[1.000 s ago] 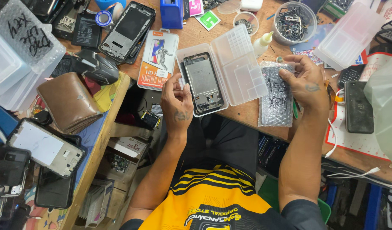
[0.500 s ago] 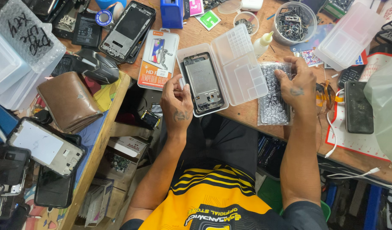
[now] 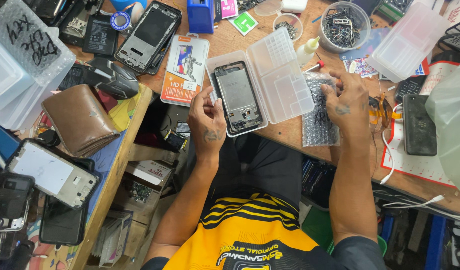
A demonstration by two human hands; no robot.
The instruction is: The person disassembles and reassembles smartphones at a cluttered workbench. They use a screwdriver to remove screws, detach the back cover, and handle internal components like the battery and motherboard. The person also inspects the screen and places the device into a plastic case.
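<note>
An open clear plastic case (image 3: 282, 75) lies on the wooden bench, with a bare phone frame (image 3: 238, 96) resting in its left half. My left hand (image 3: 206, 121) sits at the case's left edge, fingers curled and touching the rim by the frame. My right hand (image 3: 346, 98) presses on a bubble-wrap pouch (image 3: 318, 117) lying just right of the case, fingers pinching its top edge.
A tempered-glass package (image 3: 185, 68) and a gutted phone (image 3: 149, 35) lie left of the case. A glue bottle (image 3: 309, 49), bowls of small parts (image 3: 345, 26), a clear lid (image 3: 407, 42) and a black phone (image 3: 419, 125) lie right. A brown wallet (image 3: 80, 120) and more phones sit far left.
My right hand has slid left and down onto the bubble-wrap pouch, which now lies flatter on the bench. My left hand has barely moved.
</note>
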